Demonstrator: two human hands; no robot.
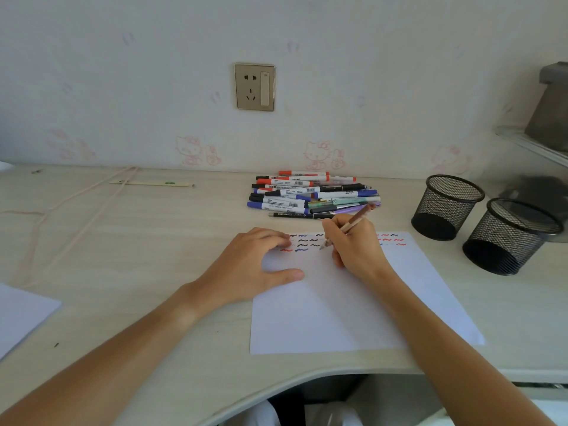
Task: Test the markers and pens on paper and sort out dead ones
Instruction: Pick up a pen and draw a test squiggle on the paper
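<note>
Fingers: the right hand [353,244] pinches a slim brown pen [353,224], fingers curled round its barrel; the left hand [261,259] lies flat with fingers relaxed and thumb spread
Pen: tilted, tip down on the white sheet of paper [353,302], upper end leaning toward the far right
Paper: flat on the pale wood-grain desk [138,241], held at its upper left corner by the left hand; short red, blue and black squiggles [302,245] run along its far edge
Pile: a heap of red, blue and black capped markers and pens [310,193] lies just beyond the paper, near the wall
Cups: two black wire-mesh pen cups [485,222] stand side by side right of the paper
</note>
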